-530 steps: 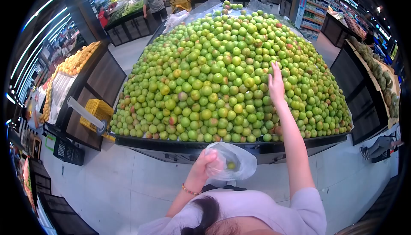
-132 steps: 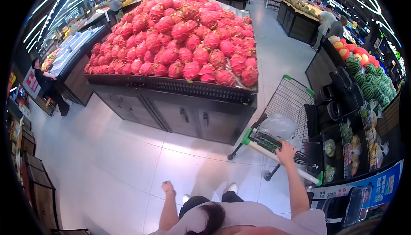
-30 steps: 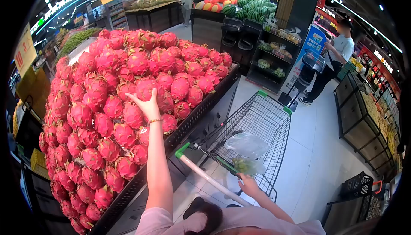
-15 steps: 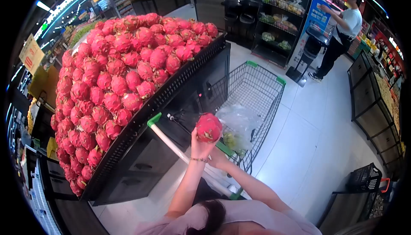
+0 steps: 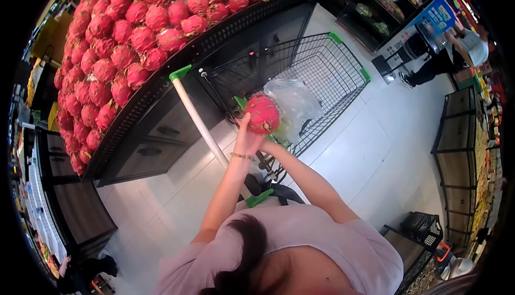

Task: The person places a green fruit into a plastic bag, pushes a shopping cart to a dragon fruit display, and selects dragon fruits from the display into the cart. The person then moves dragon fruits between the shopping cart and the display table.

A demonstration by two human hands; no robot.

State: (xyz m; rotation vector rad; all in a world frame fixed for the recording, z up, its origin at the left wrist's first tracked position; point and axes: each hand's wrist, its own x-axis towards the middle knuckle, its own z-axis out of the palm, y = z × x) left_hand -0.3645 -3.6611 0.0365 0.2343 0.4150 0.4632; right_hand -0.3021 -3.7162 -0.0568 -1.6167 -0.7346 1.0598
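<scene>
A pink dragon fruit (image 5: 262, 113) with short green-tipped scales sits in my left hand (image 5: 248, 138), whose fingers are wrapped round it from below and the left. A beaded bracelet circles that wrist. My right hand (image 5: 265, 146) is just behind and beside the left one, and its fingers are hidden. Beyond the fruit stands a wire shopping cart (image 5: 343, 75) with green corners. Inside it lies a clear plastic bag (image 5: 295, 99) with something pale green partly showing. The cart's pale handle bar (image 5: 198, 120) slants past my left forearm.
A large heap of dragon fruit (image 5: 142, 40) fills the black-edged display stand (image 5: 177, 72) on the left. A person (image 5: 456, 53) stands by a scale (image 5: 421, 45) at the upper right. Wooden display bins (image 5: 456, 144) line the right side, with a black basket (image 5: 422, 228) lower right.
The view has tilted down, so the fruit heap has shifted up. My left hand still holds the dragon fruit, which now appears higher in the frame.
</scene>
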